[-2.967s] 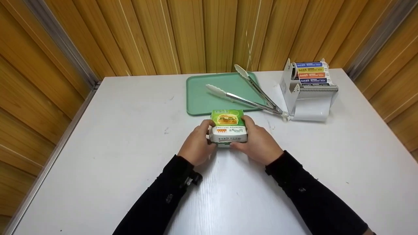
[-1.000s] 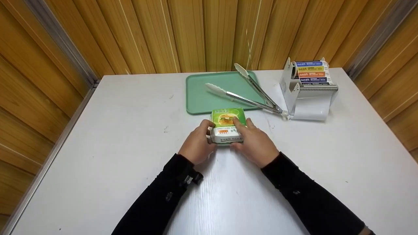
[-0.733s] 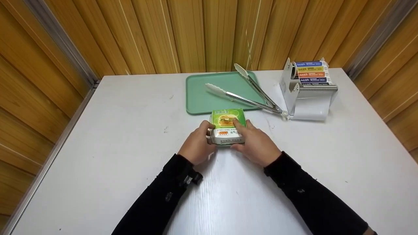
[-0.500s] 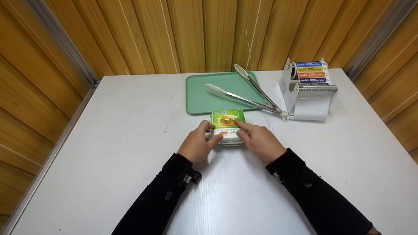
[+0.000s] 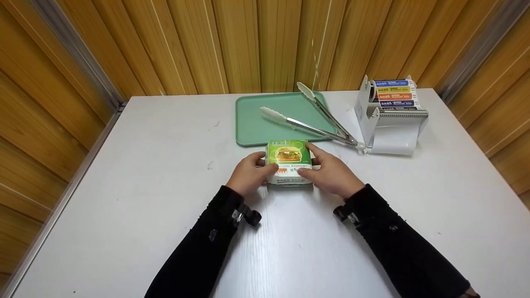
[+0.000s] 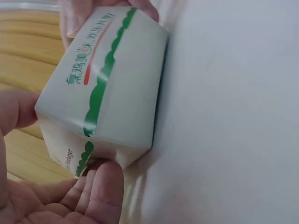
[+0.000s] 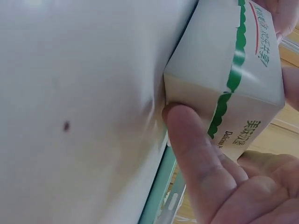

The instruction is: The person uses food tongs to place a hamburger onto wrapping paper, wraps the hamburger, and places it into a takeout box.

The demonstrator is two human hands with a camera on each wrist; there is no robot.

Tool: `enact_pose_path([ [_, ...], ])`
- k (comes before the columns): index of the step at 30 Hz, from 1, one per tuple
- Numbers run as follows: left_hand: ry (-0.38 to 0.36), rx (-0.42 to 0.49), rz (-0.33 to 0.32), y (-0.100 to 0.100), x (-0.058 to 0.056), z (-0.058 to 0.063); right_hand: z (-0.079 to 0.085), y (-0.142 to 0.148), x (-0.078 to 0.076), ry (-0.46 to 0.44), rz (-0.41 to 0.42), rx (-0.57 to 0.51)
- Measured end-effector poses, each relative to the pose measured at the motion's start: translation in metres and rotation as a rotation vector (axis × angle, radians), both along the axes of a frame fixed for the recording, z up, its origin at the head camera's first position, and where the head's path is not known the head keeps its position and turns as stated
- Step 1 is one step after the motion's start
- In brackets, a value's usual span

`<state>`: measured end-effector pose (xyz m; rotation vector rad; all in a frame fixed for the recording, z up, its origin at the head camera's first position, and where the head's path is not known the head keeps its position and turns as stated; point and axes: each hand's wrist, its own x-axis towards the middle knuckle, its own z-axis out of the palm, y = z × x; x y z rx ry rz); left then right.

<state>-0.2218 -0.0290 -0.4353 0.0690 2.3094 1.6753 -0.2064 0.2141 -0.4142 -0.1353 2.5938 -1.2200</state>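
A closed paper burger box [image 5: 288, 155], green and white with a burger picture on its lid, sits on the white table between both hands. My left hand [image 5: 248, 176] holds its left side, thumb on the lid's front left part and fingers bent along the side. On the opposite side my right hand [image 5: 333, 174] grips it, thumb over the front right part of the lid and index finger at the back right corner. Both wrist views show fingertips low on the sides of the box [image 6: 126, 88], close to the tabletop.
Just behind the box lies a green tray [image 5: 252, 120]. Spread metal tongs [image 5: 314, 129] with pale tips lie across it, their hinge end past its right edge. A label dispenser [image 5: 391, 116] with several coloured rolls stands at the back right. Wood-patterned panels [image 5: 240, 45] border the table.
Both thumbs have come up from the box's front side onto its lid. The right index finger has left the burger picture for the back right corner. Tray, tongs and dispenser stay put.
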Motion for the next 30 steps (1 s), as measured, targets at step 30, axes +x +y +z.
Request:
enact_pose_path([
  [30,-0.104,0.332,0.141,-0.0003,-0.0005,-0.0077,-0.0039,0.0011,0.0043,0.025,0.022,0.027],
])
